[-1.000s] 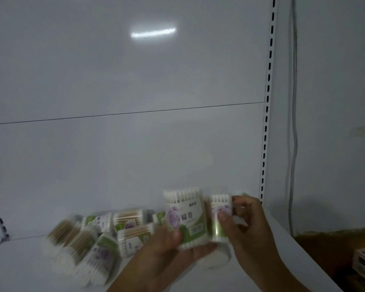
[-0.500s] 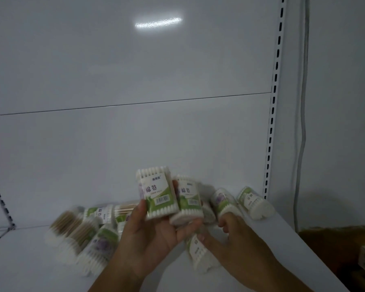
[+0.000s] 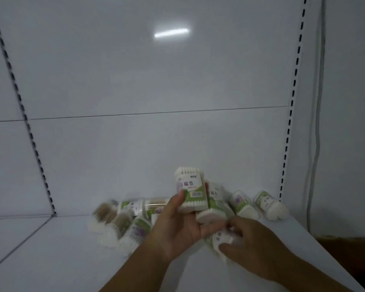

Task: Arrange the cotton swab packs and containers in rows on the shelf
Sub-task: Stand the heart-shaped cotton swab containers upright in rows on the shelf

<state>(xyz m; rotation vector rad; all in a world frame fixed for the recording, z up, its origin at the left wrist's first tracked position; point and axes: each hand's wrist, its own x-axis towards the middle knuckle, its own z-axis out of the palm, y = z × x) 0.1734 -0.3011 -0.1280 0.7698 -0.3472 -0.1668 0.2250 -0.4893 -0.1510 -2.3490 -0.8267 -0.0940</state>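
Note:
My left hand holds two cotton swab packs upright above the white shelf: a front pack with a green and white label, and a second pack just behind and to its right. My right hand is closed over a third pack lying on the shelf below them. Two more packs lie on their sides at the back right, one beside the other. A heap of swab packs and containers lies to the left of my left hand.
The white back panel rises behind the shelf, with slotted uprights at left and right. A grey cable runs down the wall to the right. The shelf's right edge drops off to a brown surface.
My left hand stays raised with two packs. My right hand has moved down from the held packs and closed on a pack lying on the shelf. The view has shifted leftward.

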